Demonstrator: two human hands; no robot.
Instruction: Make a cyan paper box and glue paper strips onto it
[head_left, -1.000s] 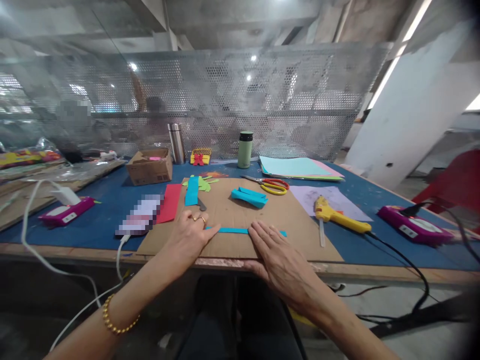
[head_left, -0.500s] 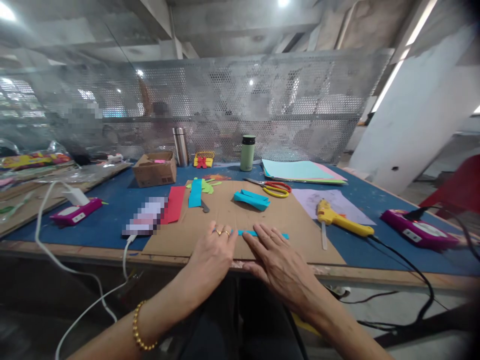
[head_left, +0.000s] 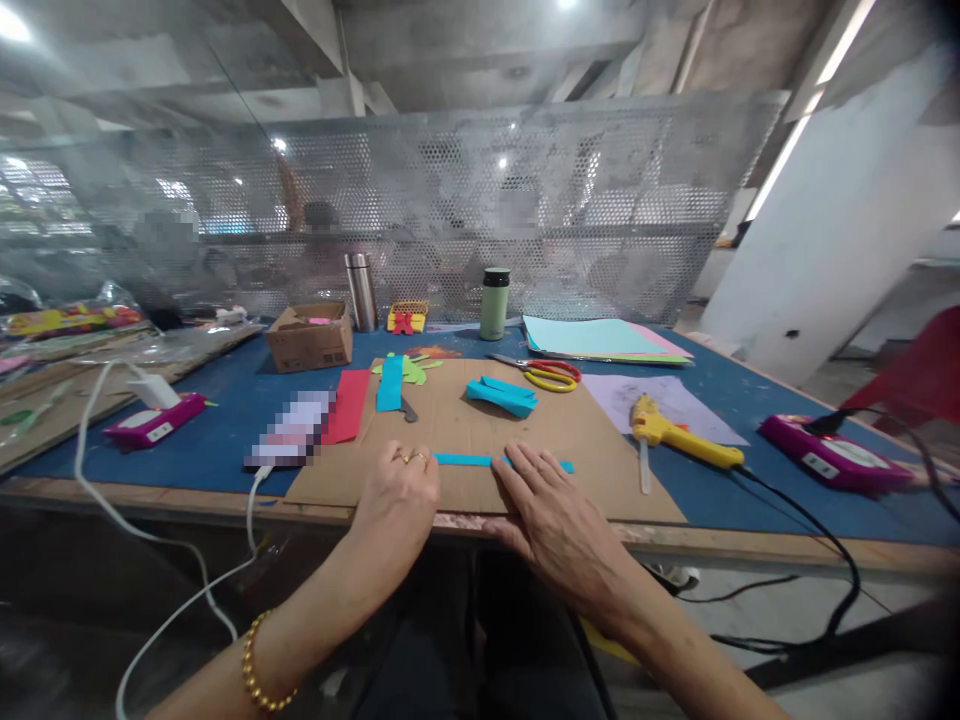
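A narrow blue paper strip [head_left: 463, 460] lies across the brown cardboard [head_left: 330, 485] near the table's front edge. My left hand [head_left: 401, 490], with two rings, has its fingers curled down at the strip's left end. Flat on the strip's right part rests my right hand [head_left: 544, 505], its fingers a little apart; a short blue end shows beyond them. Farther up the cardboard sit a folded blue paper piece [head_left: 502, 396] and a wider blue strip [head_left: 390, 383] beside green paper cutouts [head_left: 420, 368].
Scissors [head_left: 553, 375] lie at the cardboard's back edge. On the right are a yellow glue gun [head_left: 686, 440] and a purple power strip [head_left: 832, 455]. A phone [head_left: 292, 430], red paper [head_left: 346, 405] and a small box [head_left: 309, 338] stand left. Behind is a green bottle [head_left: 494, 305].
My left hand has slid left along the blue strip, and more of the strip shows between my hands. My right hand has stayed nearly in place.
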